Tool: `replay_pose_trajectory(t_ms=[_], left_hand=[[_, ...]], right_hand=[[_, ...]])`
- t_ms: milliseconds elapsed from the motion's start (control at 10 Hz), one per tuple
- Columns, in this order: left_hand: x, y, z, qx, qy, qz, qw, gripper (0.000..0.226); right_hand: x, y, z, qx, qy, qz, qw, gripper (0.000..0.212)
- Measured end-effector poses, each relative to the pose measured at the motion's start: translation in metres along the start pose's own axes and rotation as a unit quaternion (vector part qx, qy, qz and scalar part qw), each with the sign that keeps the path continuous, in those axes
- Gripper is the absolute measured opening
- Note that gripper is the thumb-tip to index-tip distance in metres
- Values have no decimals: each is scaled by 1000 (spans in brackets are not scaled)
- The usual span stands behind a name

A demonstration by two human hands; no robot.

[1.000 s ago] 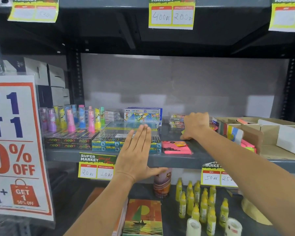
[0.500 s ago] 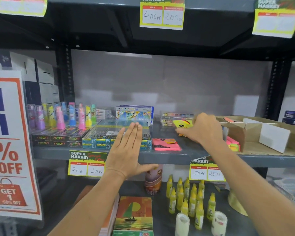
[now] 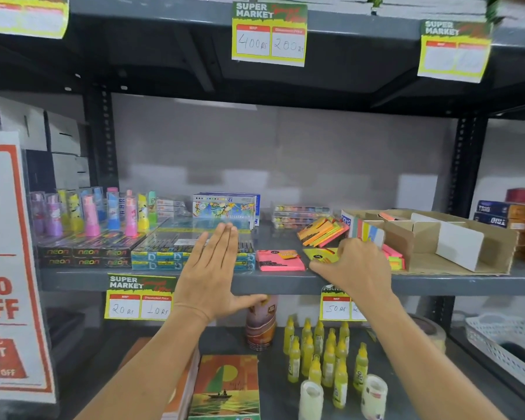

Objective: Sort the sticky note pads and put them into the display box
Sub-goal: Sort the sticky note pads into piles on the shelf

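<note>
A pink sticky note pad (image 3: 279,260) lies flat near the shelf's front edge. Just right of it sits a yellow sticky note pad (image 3: 321,255), with my right hand (image 3: 356,268) closed on its right side. Behind them leans a fanned pile of orange, yellow and pink pads (image 3: 321,232). The brown cardboard display box (image 3: 455,262) stands on the shelf at the right, with several coloured pads at its left end. My left hand (image 3: 214,271) hovers flat and empty, fingers together, in front of the shelf edge.
Neon marker boxes (image 3: 85,256), pen boxes (image 3: 167,247) and upright correction pens fill the shelf's left half. A crayon box (image 3: 225,209) stands at the back. Below are glue bottles (image 3: 322,353), tape rolls, a notebook (image 3: 225,386) and a white basket (image 3: 503,347).
My right hand has pulled the yellow pad from the back of the shelf toward the front edge, beside the pink pad. The left hand has kept its pose. The camera has shifted right.
</note>
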State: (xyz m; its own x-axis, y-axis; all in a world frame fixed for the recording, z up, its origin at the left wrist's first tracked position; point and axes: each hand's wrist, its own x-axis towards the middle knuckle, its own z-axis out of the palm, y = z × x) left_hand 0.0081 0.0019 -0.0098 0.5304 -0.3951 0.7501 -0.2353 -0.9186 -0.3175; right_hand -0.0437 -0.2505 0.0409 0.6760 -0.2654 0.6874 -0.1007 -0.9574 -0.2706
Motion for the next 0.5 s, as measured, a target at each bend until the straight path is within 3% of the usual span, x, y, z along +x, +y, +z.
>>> replay_pose_trajectory(t_ms=[400,500], left_hand=[[0,0,0,3,2,-2,1000,124],[0,0,0,4,1,-2,1000,123]], right_hand=[[4,-9,-8,-13,-30,-6,999,52],[18,-20,-9,-36,0,-24,999,52]])
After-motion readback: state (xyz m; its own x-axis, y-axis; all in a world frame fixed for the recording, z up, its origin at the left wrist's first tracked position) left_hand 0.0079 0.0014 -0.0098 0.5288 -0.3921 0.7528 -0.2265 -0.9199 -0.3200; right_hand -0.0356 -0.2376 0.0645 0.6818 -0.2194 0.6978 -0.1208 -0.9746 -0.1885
